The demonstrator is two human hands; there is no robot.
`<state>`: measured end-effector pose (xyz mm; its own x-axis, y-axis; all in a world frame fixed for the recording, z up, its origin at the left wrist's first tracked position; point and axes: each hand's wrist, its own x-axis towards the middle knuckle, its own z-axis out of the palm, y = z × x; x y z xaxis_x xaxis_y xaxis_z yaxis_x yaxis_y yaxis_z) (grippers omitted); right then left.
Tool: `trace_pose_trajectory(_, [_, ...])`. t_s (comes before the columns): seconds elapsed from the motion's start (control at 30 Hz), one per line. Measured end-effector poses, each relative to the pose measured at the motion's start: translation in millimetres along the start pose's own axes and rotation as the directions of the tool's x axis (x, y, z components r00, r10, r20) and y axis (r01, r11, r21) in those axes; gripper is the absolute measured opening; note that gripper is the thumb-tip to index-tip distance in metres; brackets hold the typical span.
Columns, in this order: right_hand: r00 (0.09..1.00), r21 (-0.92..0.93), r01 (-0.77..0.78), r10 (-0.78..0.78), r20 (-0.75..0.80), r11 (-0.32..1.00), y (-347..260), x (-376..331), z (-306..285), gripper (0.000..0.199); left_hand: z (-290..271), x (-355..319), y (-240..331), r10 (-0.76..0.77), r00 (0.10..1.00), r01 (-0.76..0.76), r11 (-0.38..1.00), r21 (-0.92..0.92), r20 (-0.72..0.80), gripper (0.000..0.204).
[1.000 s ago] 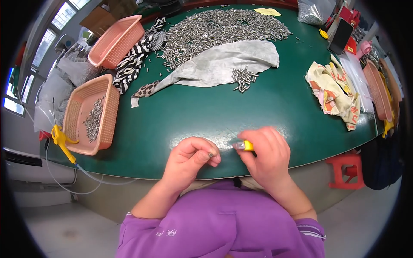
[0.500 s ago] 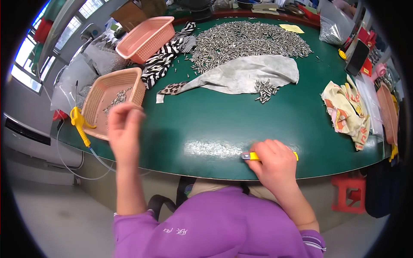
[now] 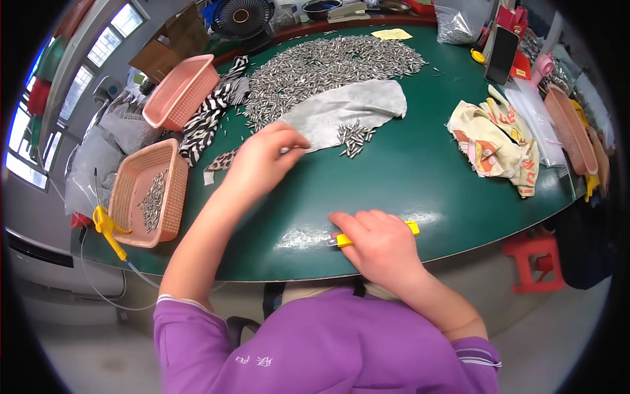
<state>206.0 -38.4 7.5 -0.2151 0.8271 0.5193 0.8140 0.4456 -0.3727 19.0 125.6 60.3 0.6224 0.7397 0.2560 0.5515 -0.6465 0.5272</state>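
Observation:
A yellow utility knife (image 3: 411, 228) with a grey metal tip lies in my right hand (image 3: 384, 246), whose fingers are wrapped round it close above the table's front. My left hand (image 3: 268, 157) is over the table by the grey cloth (image 3: 377, 102), thumb and forefinger curled together. A pale patch shows between them; I cannot make out whether it is a small part or the cloth behind. Right of this hand, a small pile of silvery metal pins (image 3: 354, 138) rests at the cloth's lower edge. A large heap of similar pins (image 3: 328, 62) spreads behind the cloth.
A pink basket (image 3: 172, 197) at the left holds metal pins; another pink basket (image 3: 209, 79) stands behind it, beside a zebra-striped cloth (image 3: 200, 131). A yellow air gun (image 3: 110, 233) with a hose is at the left edge. A patterned cloth (image 3: 482, 141) and a phone (image 3: 501, 56) lie right.
My left hand has moved right, from above the near pink basket to beside the grey cloth. My right hand still grips the knife. The whole view has shifted.

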Motion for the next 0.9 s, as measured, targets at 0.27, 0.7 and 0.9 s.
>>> trace_pose_trajectory(0.27, [1.0, 0.068, -0.017, 0.016, 0.024, 0.998, -3.0, 3.1, -3.8, 0.035, 38.3, 60.6, -5.5, 0.288, 0.951, -0.306, 0.933, 0.187, 0.115, 0.008])
trace_pose_trajectory(0.7, [0.999, 0.094, -0.002, -0.001, 0.036, 0.996, -2.0, 2.0, -4.1, 0.035, -4.3, 13.4, 13.4, -0.091, 0.993, 0.087, 0.994, -0.061, -0.078, 0.015])
trace_pose_trajectory(0.9, [0.997, 0.09, -0.011, 0.017, -0.072, 0.996, -2.9, 6.8, -9.4, 0.037, 3.3, -75.8, 25.8, -0.251, 0.968, 0.129, 0.512, -0.85, -0.005, 0.01])
